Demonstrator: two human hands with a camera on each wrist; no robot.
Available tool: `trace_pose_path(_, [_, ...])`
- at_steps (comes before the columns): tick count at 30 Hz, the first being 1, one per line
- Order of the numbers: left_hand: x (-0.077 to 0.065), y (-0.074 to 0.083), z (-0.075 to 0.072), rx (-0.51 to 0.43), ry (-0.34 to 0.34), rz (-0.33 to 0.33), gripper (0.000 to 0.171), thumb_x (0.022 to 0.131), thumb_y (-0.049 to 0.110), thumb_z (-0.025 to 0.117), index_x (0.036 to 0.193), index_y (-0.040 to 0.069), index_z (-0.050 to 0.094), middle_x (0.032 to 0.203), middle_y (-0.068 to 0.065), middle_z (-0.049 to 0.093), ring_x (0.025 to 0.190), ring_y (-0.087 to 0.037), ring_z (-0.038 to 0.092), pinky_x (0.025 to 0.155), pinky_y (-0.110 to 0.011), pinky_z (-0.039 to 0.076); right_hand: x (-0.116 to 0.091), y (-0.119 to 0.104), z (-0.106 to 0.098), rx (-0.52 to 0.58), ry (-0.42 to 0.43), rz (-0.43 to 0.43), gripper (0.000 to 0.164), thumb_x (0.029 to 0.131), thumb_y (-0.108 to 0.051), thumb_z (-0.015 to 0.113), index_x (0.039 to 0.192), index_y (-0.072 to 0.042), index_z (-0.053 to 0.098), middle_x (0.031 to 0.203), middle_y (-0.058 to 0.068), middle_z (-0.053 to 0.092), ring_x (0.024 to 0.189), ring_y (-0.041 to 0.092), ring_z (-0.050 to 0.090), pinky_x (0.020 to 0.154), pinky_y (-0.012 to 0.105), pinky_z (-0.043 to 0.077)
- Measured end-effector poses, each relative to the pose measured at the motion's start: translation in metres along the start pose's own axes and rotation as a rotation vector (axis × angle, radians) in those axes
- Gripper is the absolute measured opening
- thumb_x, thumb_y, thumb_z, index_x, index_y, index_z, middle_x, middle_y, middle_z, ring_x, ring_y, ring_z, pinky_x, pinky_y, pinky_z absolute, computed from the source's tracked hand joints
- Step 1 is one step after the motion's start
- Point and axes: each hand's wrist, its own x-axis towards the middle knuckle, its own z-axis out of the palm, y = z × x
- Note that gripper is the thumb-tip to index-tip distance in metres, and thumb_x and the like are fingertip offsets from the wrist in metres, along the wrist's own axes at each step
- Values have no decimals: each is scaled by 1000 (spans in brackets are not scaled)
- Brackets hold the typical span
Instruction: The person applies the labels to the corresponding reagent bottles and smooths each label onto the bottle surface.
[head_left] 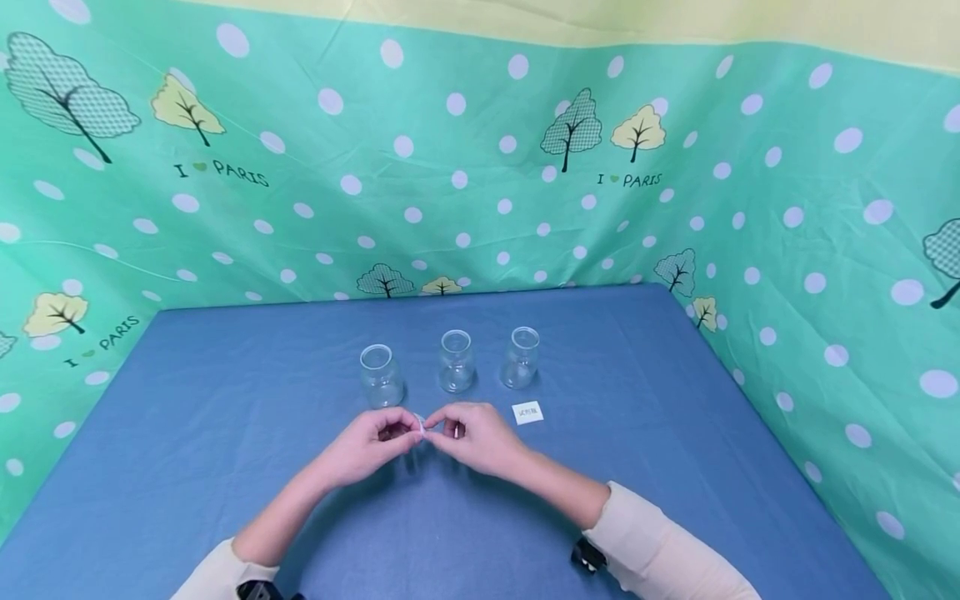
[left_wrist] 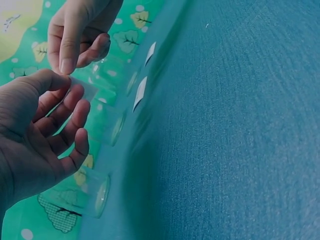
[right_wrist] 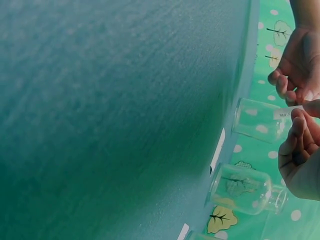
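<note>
Over the middle of the bench (head_left: 225, 400), the left hand (head_left: 366, 447) pinches a small white label (right_wrist: 282, 114) by thumb and forefinger, its other fingers loosely bent; the left jar (head_left: 382, 379) stands just beyond. The label is held up between the hands — probably feather-light, pliable and quick to crease, so best taken by its edges, clear of the writing. The right hand (head_left: 477, 437) pinches its other side. Behind stand the middle jar (head_left: 457, 362) and right jar (head_left: 521, 360) — glass, likely fragile. A lettered card (head_left: 527, 412) lies near the right jar.
</note>
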Motion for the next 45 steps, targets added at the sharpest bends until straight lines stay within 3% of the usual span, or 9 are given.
trace_pose_path(22, [2,-5,0,-24,13,32,16,90,15,61,95,0,64,87,-19,64,68,-2,54,63,-21,47,-2,3,0,70,20,39,4,83,-12,64,86,-11,68,67,-1,60,56,6,50,52,17,44])
trace_pose_path(38, [-2,-6,-1,-19,71,6,13,88,15,64,91,2,64,76,-5,61,63,-2,51,58,-20,45,0,7,-2,144,65,133,4,83,-12,62,83,-11,65,69,-1,60,54,1,46,51,17,42])
trace_pose_path(45, [-4,-8,-4,-7,64,-31,15,89,18,63,92,4,64,78,-11,62,63,-3,51,60,-21,45,0,8,-4,178,93,185,4,83,-13,63,84,-10,65,69,1,61,54,1,46,52,17,41])
